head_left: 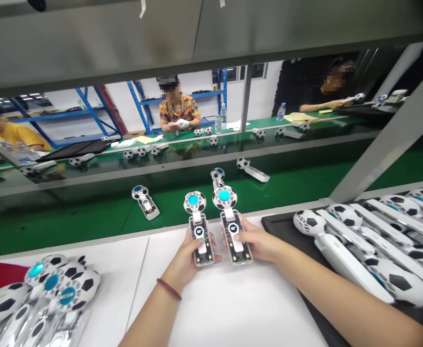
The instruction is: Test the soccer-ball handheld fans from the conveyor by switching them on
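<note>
White bench (233, 308) fronts a green conveyor (88, 221); workers sit at twelve o'clock. Left hand (187, 258) grips the left fan (198, 224), right hand (256, 241) grips the right fan (231, 224); both fans side by side, long axes and heads pointing twelve o'clock

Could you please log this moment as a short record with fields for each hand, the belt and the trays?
left hand: holds a handheld fan, thumb on its handle
right hand: holds a second fan, display lit
belt: green, three fans lying on it
right tray: black, football-patterned fans stacked
left pile: more fans, blue centres up
across the belt: other people seated at work
</note>
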The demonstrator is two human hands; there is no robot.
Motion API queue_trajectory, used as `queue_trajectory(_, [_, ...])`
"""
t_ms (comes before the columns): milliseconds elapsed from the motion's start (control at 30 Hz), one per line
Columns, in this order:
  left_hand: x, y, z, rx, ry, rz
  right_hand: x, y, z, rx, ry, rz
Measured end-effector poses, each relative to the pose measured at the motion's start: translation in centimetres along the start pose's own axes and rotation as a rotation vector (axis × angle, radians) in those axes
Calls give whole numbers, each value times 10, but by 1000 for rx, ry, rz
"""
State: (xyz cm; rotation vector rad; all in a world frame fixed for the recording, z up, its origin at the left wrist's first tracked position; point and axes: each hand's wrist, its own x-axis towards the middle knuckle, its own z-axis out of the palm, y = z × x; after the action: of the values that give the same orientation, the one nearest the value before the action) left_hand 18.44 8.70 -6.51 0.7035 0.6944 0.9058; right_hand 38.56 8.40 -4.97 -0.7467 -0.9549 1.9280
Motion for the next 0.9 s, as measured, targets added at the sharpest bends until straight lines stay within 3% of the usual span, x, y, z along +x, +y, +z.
queue_trajectory(267, [1,0,3,35,50,5,-1,0,-2,-4,-24,-11])
queue_trajectory(900, [2,-5,-3,111,-2,37,0,1,-1,-64,-9,-75])
